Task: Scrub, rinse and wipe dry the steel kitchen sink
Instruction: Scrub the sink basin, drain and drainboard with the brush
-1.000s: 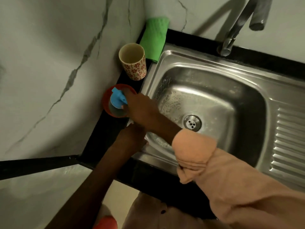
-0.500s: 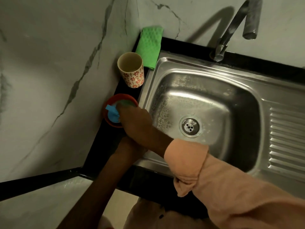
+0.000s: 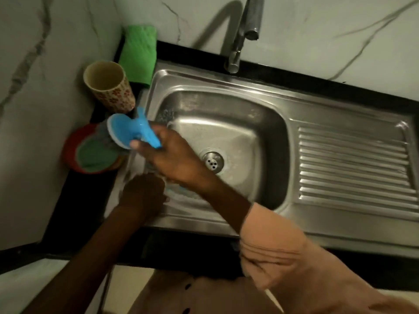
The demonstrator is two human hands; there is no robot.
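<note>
The right hand (image 3: 172, 155) grips a light, stiff blue scrubber (image 3: 129, 130) by its slick-looking handle, the sensible hold, over the steel sink's (image 3: 226, 87) nine-o'clock rim, while the left hand (image 3: 142, 193) rests curled on the near edge, its grasp unclear.

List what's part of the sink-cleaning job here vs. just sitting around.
In the job:
- steel sink
- blue-handled scrubber, gripped by the right hand
- red soap dish
- tap
- folded green cloth, probably for drying
- left hand, resting on the sink's front rim

Lying about:
- floral cup
</note>
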